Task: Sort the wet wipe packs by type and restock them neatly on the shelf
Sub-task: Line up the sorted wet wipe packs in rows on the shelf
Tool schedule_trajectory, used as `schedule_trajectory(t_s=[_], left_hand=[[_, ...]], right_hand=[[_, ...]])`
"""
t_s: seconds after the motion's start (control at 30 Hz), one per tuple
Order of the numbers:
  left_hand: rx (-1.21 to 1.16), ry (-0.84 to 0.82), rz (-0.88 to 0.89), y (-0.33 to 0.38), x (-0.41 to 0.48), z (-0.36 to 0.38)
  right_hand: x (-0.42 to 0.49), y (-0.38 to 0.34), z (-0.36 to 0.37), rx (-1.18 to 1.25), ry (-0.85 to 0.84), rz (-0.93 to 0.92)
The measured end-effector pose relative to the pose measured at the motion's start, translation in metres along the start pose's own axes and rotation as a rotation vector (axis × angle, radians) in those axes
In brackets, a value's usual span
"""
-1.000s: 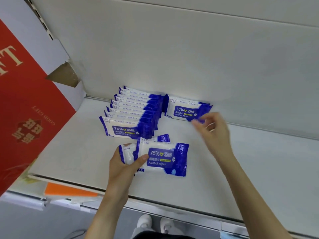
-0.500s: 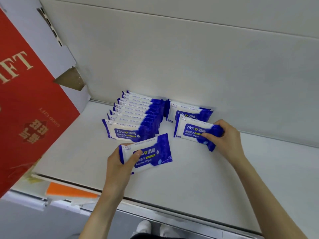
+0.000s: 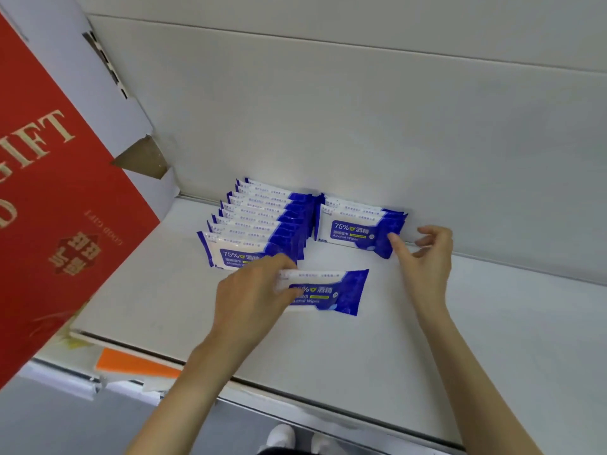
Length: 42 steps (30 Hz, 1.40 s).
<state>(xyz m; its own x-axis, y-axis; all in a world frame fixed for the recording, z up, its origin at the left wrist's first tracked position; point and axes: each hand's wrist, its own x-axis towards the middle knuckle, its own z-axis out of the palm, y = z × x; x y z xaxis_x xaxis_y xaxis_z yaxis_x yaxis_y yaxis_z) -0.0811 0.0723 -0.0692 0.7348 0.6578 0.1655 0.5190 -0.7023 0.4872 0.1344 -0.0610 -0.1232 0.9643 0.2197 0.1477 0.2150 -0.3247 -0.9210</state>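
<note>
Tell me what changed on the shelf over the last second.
The right hand took one pack from the left hand's pair, stood it at the front of the short right row, and is letting go. The left hand now holds a single pack. The long left row and red gift box stayed put.

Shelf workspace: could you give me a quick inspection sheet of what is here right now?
Surface: white shelf, mostly bare.
Job's things: long row of wipe packs standing at the back; short row beside it; one loose pack lying in front.
Clutter: orange card under the shelf edge.
Hands: left hand grips the loose pack; right hand open, fingers touching the short row.
Cables: nothing seen.
Surroundings: red gift box at left; white back wall.
</note>
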Motion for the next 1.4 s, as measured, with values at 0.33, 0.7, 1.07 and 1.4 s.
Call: schedule_trajectory(t_s=[0.33, 0.7, 1.07, 1.4], left_hand=[[0.486, 0.174, 0.473, 0.049, 0.105, 0.06], [0.541, -0.059, 0.332, 0.044, 0.129, 0.039], [0.318, 0.071, 0.457, 0.087, -0.004, 0.012], [0.078, -0.172, 0.51, 0.109, -0.272, 0.079]], right_hand=[[-0.016, 0.018, -0.016, 0.17, -0.247, 0.042], [0.01, 0.01, 0.003, 0.054, -0.281, 0.043], [-0.055, 0.003, -0.131, -0.461, -0.484, -0.244], [-0.262, 0.078, -0.302, -0.767, -0.46, -0.179]])
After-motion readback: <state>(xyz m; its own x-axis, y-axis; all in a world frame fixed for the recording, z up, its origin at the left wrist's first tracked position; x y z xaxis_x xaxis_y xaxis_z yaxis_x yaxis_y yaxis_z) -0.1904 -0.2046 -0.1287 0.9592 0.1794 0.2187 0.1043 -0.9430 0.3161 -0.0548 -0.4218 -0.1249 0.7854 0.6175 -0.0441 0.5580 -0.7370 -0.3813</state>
